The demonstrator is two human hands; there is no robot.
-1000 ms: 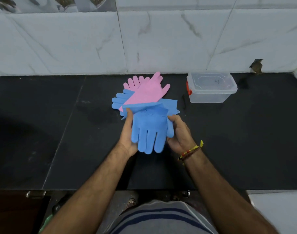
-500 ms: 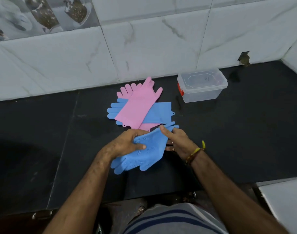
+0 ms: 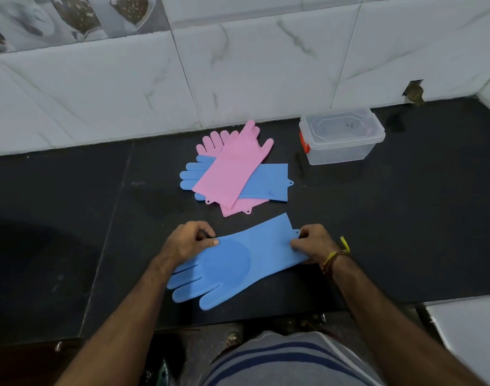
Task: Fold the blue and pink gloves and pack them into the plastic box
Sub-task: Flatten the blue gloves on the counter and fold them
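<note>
A blue glove (image 3: pixel 238 263) lies flat on the black counter (image 3: pixel 405 232) in front of me, fingers toward the lower left, cuff toward the right. My left hand (image 3: pixel 189 240) pinches its upper edge near the thumb side. My right hand (image 3: pixel 312 242) grips the cuff end. Behind it sits a pile: a pink glove (image 3: pixel 232 168) on top, a second blue glove (image 3: pixel 269 182) under it, and another pink glove (image 3: pixel 238 208) partly hidden at the bottom. The clear plastic box (image 3: pixel 341 137) with a red latch stands at the back right, lid on.
A white marble-tiled wall (image 3: pixel 238 73) runs behind the counter. The counter's front edge is close to my body, and a white surface (image 3: pixel 466 335) lies at the lower right.
The blue glove, held up one second ago, has been brought down and spread flat on the counter. Both hands moved apart to its two ends. The camera tilted.
</note>
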